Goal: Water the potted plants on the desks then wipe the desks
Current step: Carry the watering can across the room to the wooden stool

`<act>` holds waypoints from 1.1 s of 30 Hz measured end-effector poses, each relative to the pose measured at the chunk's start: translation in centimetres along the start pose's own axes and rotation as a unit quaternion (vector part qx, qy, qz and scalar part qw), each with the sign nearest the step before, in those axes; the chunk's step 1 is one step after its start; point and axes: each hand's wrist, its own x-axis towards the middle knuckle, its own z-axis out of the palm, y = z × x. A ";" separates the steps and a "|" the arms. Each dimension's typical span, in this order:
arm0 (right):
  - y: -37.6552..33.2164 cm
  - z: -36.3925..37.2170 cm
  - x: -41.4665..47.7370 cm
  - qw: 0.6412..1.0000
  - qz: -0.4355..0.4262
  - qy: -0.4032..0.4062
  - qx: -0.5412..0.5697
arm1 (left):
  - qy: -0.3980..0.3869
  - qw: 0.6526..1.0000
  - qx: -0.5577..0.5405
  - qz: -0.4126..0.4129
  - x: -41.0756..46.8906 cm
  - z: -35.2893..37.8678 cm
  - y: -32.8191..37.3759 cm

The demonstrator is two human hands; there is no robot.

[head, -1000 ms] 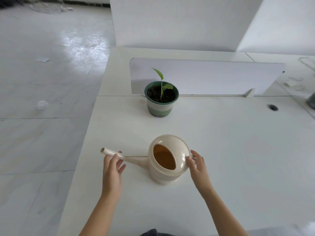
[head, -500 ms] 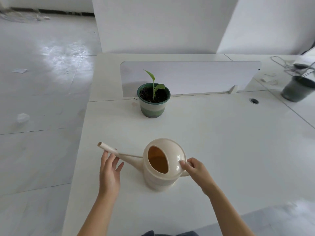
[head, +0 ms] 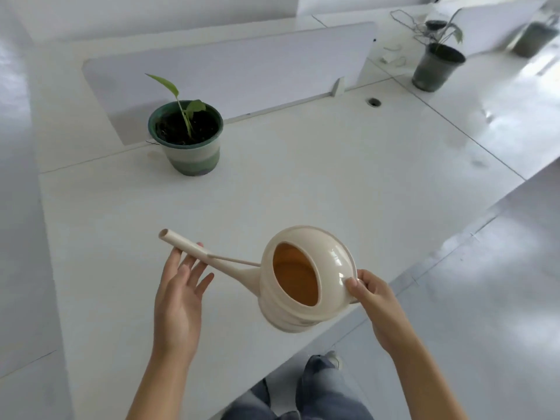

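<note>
Watering can [head: 306,280] handle hidden under right hand [head: 374,301] (gripping).

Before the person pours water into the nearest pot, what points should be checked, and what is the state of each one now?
1. Right hand grips the watering can at its rear: ok.
2. Left hand supports the spout: ok, open fingers rest under it, not closed around it.
3. Spout tip is above the green pot: not ok, it is well short of the pot, over bare desk.
4. Can holds water: cannot tell, the inside looks amber but no level is clear.
5. Path to the pot is free: ok, nothing lies between.
6. Pot stands upright: ok.
</note>
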 end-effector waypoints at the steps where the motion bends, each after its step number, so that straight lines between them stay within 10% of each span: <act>1: 0.2 -0.8 -0.8 1.000 0.003 0.007 0.011 | -0.016 1.000 0.013 -0.006 -0.3 0.5 -0.2; 21: 9.3 -25.2 -23.1 0.953 0.019 0.278 0.116 | -0.284 0.951 0.102 -0.070 -18.4 19.7 -14.5; 33: 15.5 -37.2 -34.1 0.787 0.082 0.559 0.248 | -0.483 0.843 0.175 -0.161 -30.4 33.4 -22.4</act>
